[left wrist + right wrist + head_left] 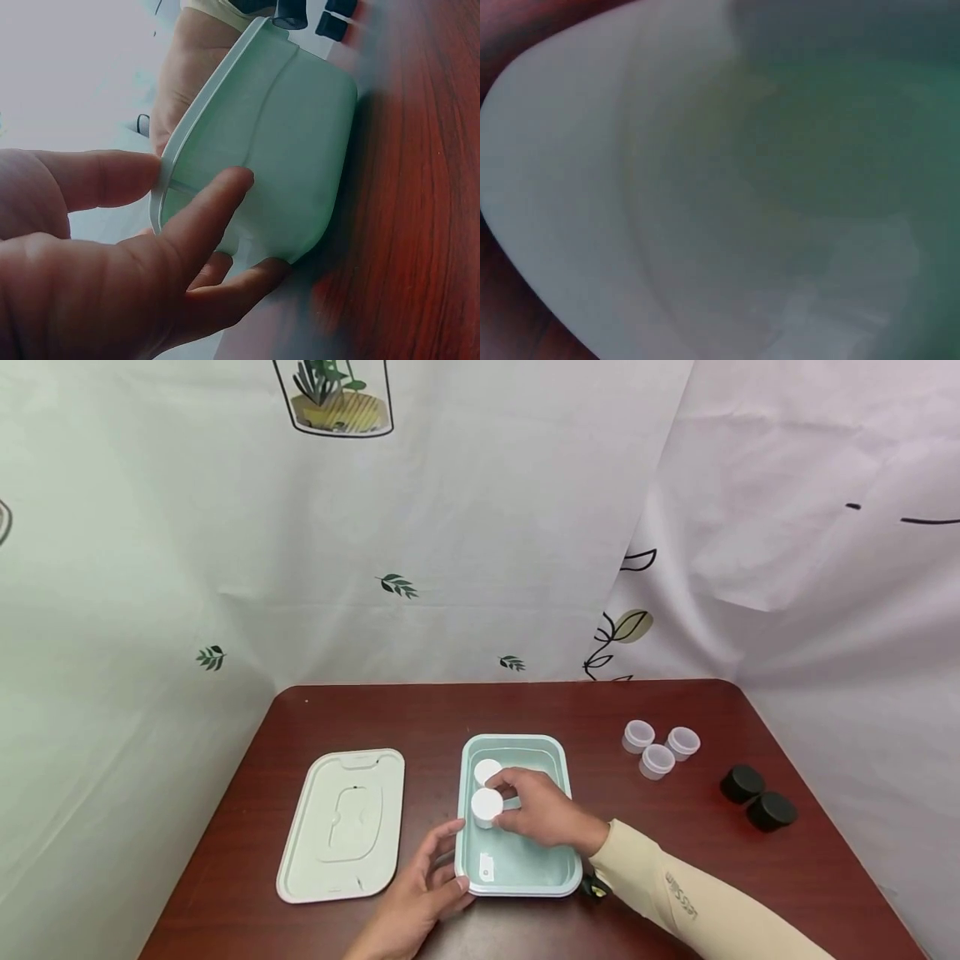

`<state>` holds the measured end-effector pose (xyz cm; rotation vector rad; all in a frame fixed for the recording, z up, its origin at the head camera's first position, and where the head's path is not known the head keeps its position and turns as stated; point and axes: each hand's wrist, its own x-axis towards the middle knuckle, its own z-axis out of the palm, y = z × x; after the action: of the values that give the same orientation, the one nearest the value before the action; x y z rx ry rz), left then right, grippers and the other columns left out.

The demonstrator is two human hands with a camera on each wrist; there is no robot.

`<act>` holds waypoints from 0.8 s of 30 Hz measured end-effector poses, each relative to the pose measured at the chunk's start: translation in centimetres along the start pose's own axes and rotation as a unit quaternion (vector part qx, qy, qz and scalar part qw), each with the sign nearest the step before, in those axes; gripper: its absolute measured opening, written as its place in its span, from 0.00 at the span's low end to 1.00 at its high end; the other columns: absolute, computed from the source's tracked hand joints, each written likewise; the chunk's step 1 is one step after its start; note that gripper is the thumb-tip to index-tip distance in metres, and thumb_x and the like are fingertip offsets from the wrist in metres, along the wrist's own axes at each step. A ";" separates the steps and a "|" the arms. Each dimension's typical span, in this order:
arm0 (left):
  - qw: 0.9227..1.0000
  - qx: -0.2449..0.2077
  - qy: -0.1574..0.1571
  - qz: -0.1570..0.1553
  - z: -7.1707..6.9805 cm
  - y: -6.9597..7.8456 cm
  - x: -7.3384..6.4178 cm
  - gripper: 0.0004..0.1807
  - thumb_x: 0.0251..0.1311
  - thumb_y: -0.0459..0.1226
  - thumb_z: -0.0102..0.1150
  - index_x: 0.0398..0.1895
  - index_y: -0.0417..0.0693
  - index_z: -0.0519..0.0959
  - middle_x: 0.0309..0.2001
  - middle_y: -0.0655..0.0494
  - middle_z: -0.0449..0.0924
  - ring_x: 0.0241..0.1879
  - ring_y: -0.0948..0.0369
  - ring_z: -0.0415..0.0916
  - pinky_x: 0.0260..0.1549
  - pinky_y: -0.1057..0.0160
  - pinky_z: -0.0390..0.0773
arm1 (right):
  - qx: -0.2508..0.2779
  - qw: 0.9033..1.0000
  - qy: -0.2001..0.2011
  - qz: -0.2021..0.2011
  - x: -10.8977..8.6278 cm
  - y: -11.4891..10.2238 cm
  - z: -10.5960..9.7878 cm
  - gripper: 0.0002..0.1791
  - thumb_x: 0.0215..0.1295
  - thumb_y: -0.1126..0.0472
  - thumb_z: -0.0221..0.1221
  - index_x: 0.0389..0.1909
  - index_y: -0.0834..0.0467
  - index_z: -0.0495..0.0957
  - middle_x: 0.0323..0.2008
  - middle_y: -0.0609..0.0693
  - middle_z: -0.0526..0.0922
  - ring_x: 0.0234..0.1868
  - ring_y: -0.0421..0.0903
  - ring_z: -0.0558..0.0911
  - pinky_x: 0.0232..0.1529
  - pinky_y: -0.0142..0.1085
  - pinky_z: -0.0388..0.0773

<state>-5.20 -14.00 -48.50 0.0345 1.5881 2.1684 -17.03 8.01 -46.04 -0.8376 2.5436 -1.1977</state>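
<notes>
Fingers of the right hand [536, 810] curl round a small white tub [487, 807], a pinching grip between thumb and forefinger. It sits near the left wall inside the pale green bin [528, 864], just in front of a second white tub [486, 770]; whether its base touches the floor is hidden. The left hand [420, 893] spreads its fingertips against the bin's near left side, thumb at the rim, without clenching.

I judge the tub light, stiff plastic, hard to crush but perhaps smooth enough to slip; opposite sides of its round wall, just below the top, look the best hold. The bin seems light too, and likely to slide if unsupported.

A white lid [356, 822] lies left on the table [427, 714]; three translucent tubs [657, 760] and two black round pieces [771, 811] stand right.
</notes>
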 end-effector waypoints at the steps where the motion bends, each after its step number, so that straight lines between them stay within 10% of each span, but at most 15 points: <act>1: 1.000 -0.001 0.000 -0.001 0.0 0.0 0.0 0.42 0.73 0.25 0.55 0.84 0.47 0.48 0.79 0.31 0.48 0.67 0.50 0.74 0.59 0.52 0.83 | -0.003 1.000 0.000 0.001 0.1 0.1 0.2 0.21 0.57 0.69 0.74 0.52 0.59 0.83 0.48 0.50 0.88 0.51 0.47 0.89 0.52 0.40 0.85; 24: 1.000 0.014 0.014 -0.007 0.3 0.0 0.1 0.43 0.71 0.25 0.56 0.84 0.48 0.49 0.78 0.32 0.50 0.65 0.51 0.76 0.56 0.54 0.84 | -0.079 0.994 0.062 0.030 0.4 0.3 1.6 0.21 0.60 0.70 0.72 0.54 0.63 0.81 0.45 0.52 0.85 0.45 0.45 0.86 0.47 0.38 0.83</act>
<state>-5.26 -13.72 -48.42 0.0020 1.6291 2.1462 -16.80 6.94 -47.31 -0.7333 2.7736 -1.0724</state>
